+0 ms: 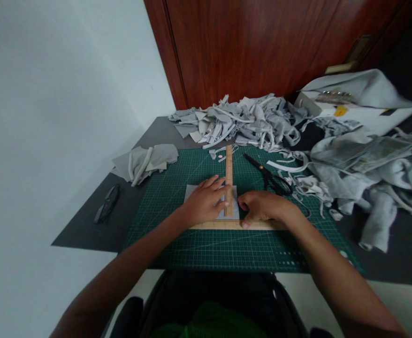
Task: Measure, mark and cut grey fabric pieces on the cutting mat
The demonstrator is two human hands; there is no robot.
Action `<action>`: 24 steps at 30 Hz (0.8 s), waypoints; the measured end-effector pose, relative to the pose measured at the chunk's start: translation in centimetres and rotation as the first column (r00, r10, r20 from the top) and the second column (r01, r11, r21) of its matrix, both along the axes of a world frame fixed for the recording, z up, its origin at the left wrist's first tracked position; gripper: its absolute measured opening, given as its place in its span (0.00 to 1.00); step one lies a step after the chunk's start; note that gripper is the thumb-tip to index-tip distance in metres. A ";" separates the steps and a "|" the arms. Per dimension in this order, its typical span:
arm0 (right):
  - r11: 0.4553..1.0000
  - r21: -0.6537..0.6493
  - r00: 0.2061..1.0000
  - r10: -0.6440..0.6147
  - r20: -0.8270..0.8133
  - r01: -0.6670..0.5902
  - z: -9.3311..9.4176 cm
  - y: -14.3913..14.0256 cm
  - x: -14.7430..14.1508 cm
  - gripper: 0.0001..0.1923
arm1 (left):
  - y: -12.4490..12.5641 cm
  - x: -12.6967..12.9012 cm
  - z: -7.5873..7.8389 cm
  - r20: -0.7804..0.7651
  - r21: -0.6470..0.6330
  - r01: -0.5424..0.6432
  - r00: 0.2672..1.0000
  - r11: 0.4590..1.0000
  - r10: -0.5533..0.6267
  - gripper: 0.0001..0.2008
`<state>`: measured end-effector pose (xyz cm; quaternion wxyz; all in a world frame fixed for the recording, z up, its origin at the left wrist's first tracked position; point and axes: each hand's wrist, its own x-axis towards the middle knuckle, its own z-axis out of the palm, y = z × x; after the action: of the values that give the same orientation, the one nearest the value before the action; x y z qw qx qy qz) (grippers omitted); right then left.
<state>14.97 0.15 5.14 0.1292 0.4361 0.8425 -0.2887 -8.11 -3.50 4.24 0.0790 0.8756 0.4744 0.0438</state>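
Observation:
My left hand (206,202) lies flat with spread fingers on a small piece of light grey fabric (191,189), its fingertips touching an upright wooden ruler (229,171). The ruler's lower end meets a wooden strip (206,225) that runs crosswise along the fabric's near edge; I cannot tell whether the two are joined. At the fabric's right edge is my right hand (258,206), fingers curled and thumb pressed on the crosswise strip. Part of the strip is hidden under that hand. Black-handled scissors (267,174) lie just beyond it, blades pointing away to the left.
A green cutting mat (199,253) covers the middle of the dark table (96,237). Grey fabric scraps (241,119) are heaped at the back, with more cloth (371,159) on the right near a white box (364,117). Folded pieces (146,162) and glasses (107,204) lie left.

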 end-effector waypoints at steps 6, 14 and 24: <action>1.000 0.004 1.000 0.006 0.003 -0.006 0.6 -0.1 -0.2 0.20 | 6.4 -0.2 0.2 0.000 -0.190 0.101 0.995 0.977 -0.103 0.44; 0.998 -0.032 0.999 -0.045 0.016 0.045 0.8 -0.2 -0.1 0.19 | 6.4 -1.7 -2.7 0.001 -0.194 0.149 0.988 0.970 -0.152 0.55; 0.998 -0.051 0.999 -0.034 -0.005 0.034 0.5 0.0 0.1 0.19 | 6.1 -0.9 -3.0 0.058 -0.093 0.133 0.990 0.987 -0.128 0.58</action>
<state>15.04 0.13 5.63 0.1328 0.4461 0.8277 -0.3136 -9.01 2.60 1.24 0.1359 0.8986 0.4154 0.0381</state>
